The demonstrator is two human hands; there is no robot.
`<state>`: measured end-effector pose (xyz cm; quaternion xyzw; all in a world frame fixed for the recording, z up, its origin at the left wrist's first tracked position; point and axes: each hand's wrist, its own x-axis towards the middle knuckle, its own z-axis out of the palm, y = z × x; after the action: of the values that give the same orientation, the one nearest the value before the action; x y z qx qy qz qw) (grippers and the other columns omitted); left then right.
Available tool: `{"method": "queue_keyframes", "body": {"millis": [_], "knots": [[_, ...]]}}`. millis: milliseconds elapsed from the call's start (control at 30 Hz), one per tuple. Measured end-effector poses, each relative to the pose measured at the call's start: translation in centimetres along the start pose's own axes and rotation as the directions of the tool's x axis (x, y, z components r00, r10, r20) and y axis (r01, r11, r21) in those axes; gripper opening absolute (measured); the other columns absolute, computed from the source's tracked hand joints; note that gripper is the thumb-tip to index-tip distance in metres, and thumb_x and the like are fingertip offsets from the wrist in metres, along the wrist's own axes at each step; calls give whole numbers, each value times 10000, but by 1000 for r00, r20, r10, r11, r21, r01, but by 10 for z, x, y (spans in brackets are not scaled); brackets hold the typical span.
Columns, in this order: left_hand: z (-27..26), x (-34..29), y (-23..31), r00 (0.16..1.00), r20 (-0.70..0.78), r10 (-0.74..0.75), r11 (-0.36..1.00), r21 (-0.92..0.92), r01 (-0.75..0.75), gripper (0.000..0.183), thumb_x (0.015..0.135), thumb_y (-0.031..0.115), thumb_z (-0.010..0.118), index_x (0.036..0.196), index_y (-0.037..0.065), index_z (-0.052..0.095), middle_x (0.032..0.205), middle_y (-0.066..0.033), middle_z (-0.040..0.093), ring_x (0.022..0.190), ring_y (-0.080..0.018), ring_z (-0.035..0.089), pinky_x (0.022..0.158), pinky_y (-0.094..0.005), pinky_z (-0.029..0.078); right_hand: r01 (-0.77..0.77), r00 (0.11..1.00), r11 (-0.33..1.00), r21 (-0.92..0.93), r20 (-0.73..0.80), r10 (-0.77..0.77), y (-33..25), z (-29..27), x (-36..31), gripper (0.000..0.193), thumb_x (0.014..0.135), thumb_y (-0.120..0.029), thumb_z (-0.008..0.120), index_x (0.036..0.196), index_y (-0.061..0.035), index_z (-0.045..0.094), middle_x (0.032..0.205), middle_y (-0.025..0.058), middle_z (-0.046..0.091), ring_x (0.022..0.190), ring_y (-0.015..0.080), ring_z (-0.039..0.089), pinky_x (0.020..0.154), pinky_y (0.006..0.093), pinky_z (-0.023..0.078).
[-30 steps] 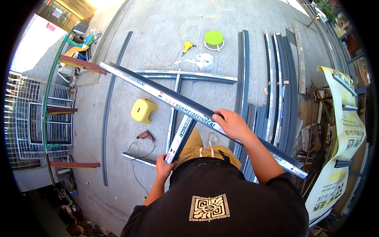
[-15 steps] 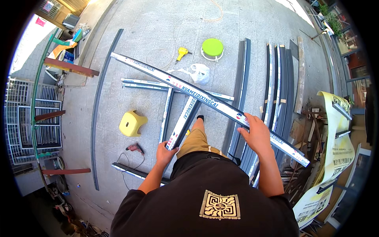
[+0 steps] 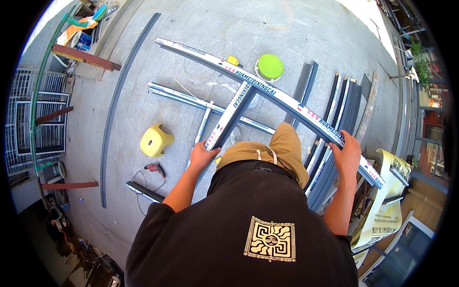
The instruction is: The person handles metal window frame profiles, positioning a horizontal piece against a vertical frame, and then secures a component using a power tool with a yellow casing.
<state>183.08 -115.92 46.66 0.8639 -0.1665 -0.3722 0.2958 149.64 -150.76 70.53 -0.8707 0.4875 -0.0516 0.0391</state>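
Observation:
I hold a T-shaped piece of dark metal profiles faced with printed white film. Its long profile slants from the far left down to the right. The shorter profile meets it near the middle and runs back toward me. My left hand is closed round the near end of the shorter profile. Toward the right end of the long one, my right hand grips its edge with bent fingers. Below, on the ground, lies another joined profile frame, partly hidden by the held piece.
A yellow stool and a red power drill sit at left. Farther out are a green-topped round bucket and a yellow power tool. Long profiles lie at right; a dark strip lies at left.
The held piece has moved farther out and to the right, with both hands still gripping it. My right hand has shifted right, and a leg now steps forward at right.

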Motion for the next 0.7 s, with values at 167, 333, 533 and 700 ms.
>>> {"method": "queue_keyframes", "body": {"millis": [167, 333, 533, 700], "knots": [[-8, -48, -40, 993, -55, -106, 994, 15, 107, 689, 710, 474, 881, 1143, -43, 738, 1011, -227, 762, 969, -347, 746, 869, -432, 552, 55, 991, 996, 76, 118, -64, -19, 8, -1, 505, 779, -188, 868, 1233, -53, 696, 1068, 155, 688, 1048, 375, 647, 957, 469, 493], [-17, -98, -76, 967, -177, -184, 977, -144, 160, 576, 719, 375, 895, 1091, -42, 756, 968, -217, 767, 921, -335, 748, 856, -426, 546, 201, 961, 972, 121, 168, -219, -51, 4, 17, 493, 787, -242, 874, 1216, -66, 708, 1032, 151, 684, 1004, 366, 657, 915, 466, 505], [-45, -154, -78, 900, -211, -380, 921, -179, 347, 589, 701, 437, 881, 1062, -10, 757, 957, -204, 769, 915, -342, 747, 836, -438, 544, 318, 906, 925, 210, 219, -362, -97, -1, 45, 470, 779, -246, 878, 1184, -66, 723, 963, 144, 692, 962, 356, 664, 873, 461, 516], [-45, -199, -64, 886, -174, -429, 890, -246, 383, 552, 693, 437, 869, 1004, -10, 782, 876, -194, 767, 810, -319, 748, 775, -426, 547, 439, 855, 870, 224, 193, -481, -104, 2, 47, 461, 763, -237, 875, 1156, -52, 722, 949, 135, 689, 942, 351, 662, 859, 469, 509]]}}
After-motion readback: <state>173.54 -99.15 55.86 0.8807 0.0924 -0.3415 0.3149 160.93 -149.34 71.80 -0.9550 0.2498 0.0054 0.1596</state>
